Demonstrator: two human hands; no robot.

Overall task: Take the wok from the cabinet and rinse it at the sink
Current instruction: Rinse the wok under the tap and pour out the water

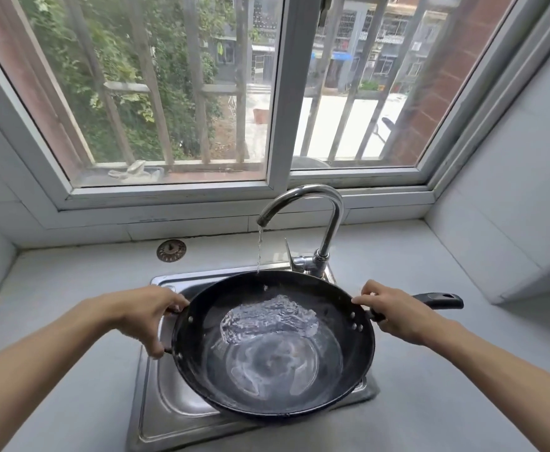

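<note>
A black wok [276, 396] hangs over the steel sink [159, 415], covering most of the basin. Rippling water lies in its bottom. My left hand [146, 316] grips the small side handle at the wok's left rim. My right hand [397, 313] grips the long black handle [439, 300], which points right over the counter. The chrome tap [325, 216] arches above the far rim, and a thin stream of water runs from its spout down to the wok's far edge.
Grey counter [71, 386] surrounds the sink on both sides. A round drain strainer [171, 250] lies on the counter behind the sink to the left. A barred window [201, 93] stands behind the tap. Pale walls close in on both sides.
</note>
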